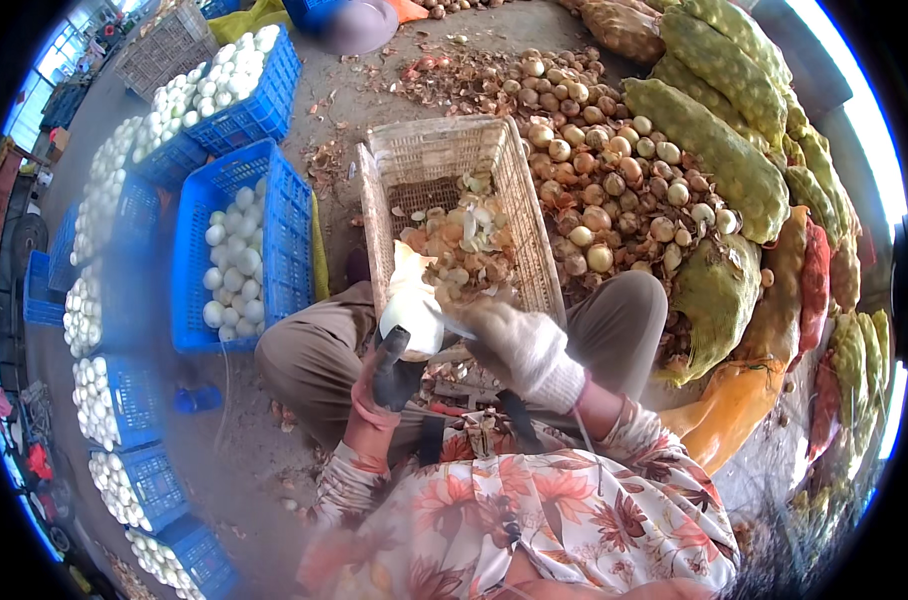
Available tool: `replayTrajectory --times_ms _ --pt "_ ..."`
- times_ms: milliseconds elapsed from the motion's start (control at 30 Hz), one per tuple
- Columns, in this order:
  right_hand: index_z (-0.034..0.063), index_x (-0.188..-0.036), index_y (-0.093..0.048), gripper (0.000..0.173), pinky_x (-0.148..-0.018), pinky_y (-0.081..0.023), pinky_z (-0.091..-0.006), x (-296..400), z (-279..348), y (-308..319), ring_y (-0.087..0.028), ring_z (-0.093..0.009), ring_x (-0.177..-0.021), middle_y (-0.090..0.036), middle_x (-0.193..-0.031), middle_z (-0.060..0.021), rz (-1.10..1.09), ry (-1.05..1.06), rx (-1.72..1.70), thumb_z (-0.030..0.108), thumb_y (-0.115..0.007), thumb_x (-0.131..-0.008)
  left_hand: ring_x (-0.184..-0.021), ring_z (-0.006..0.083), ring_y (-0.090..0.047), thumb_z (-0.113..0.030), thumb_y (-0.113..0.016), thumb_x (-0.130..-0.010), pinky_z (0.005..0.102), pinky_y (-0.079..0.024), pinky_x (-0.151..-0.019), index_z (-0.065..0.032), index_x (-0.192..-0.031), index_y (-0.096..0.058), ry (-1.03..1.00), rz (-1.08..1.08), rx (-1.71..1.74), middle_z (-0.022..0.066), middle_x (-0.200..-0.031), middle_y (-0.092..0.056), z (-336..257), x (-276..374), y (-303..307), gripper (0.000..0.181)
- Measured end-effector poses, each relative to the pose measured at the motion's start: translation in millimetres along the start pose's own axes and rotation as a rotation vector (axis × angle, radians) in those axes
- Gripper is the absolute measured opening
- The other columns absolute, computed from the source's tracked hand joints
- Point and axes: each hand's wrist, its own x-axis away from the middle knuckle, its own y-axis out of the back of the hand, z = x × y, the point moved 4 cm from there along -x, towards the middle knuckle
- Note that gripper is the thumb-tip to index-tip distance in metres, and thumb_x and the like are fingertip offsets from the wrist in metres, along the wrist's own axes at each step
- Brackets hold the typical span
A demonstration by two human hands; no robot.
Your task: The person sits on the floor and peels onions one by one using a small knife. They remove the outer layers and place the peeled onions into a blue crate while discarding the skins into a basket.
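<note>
My left hand (395,375), in a dark glove, grips a large white onion (412,321) with loose skin hanging from its far end. Close at its right is my right hand (523,343), in a pale knitted glove blurred by motion, closed on a small knife (458,327) whose blade points at the onion. Both are above the near end of a weathered plastic crate (541,225) between my knees. Onion skins and peelings (469,251) lie inside that crate. The fingers of my right hand are partly blurred.
Unpeeled onions (596,187) are heaped right of the crate, with full mesh sacks (709,157) behind. A blue crate (289,225) of peeled onions (236,259) stands left. Further blue crates of peeled onions (131,397) line the far left. Skins litter the floor (334,90).
</note>
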Motion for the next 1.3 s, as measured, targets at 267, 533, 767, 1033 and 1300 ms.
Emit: replayTrajectory --times_ms 267,533,767,1033,1300 --pt "0.0076 -0.11 -0.059 0.024 -0.061 -0.054 -0.0398 -21.6 -32.9 -29.5 -0.067 -0.027 -0.07 -0.064 -0.092 -0.0103 0.31 -0.288 0.273 0.019 -0.064 -0.089 -0.116 0.0242 -0.059 -0.035 -0.068 -0.087 0.0373 -0.05 -0.095 0.0011 -0.141 -0.042 0.014 0.039 -0.055 0.0122 -0.126 -0.058 5.0 7.4 -10.0 0.071" --pt "0.0097 -0.112 -0.056 0.035 -0.062 -0.054 -0.0388 -5.5 -0.8 -19.7 -0.068 -0.026 -0.078 -0.062 -0.091 -0.0072 0.089 0.05 0.152 0.023 -0.066 -0.081 -0.116 0.0244 -0.057 -0.034 -0.065 -0.087 0.0371 -0.048 -0.097 0.0021 -0.14 -0.044 -0.047 -0.066 -0.162 0.0127 -0.129 -0.056 -1.4 11.2 -1.7 0.067" --pt "0.0109 -0.105 -0.064 0.019 -0.058 -0.054 -0.0388 -9.8 -32.4 -43.6 -0.067 -0.025 -0.069 -0.065 -0.083 -0.0085 0.01 0.005 0.312 0.024 -0.06 -0.092 -0.118 0.0297 -0.057 -0.038 -0.063 -0.089 0.0457 -0.049 -0.099 0.002 -0.142 -0.04 0.066 0.017 0.041 0.0163 -0.131 -0.056 10.0 15.4 -12.6 0.07" --pt "0.003 -0.126 -0.055 0.049 -0.074 -0.052 -0.0343 1.3 -43.6 -45.7 -0.064 -0.021 -0.079 -0.065 -0.095 -0.0121 -0.032 -0.365 -0.878 0.031 -0.071 -0.088 -0.109 0.0243 -0.063 -0.023 -0.075 -0.078 0.0364 -0.055 -0.092 -0.0003 -0.142 -0.041 0.029 -0.029 -0.422 0.0132 -0.126 -0.059 -10.1 16.0 -19.9 0.076" --pt "0.0012 -0.106 -0.062 0.022 -0.05 -0.049 -0.0256 -17.0 -24.6 -32.7 -0.06 -0.01 -0.057 -0.065 -0.078 -0.0052 -0.08 -0.447 -0.83 0.02 -0.064 -0.095 -0.111 0.0251 -0.063 -0.013 -0.083 -0.066 0.0354 -0.054 -0.092 -0.0023 -0.146 -0.036 0.22 0.068 -0.414 0.014 -0.127 -0.059 -2.5 10.8 -11.5 0.094"
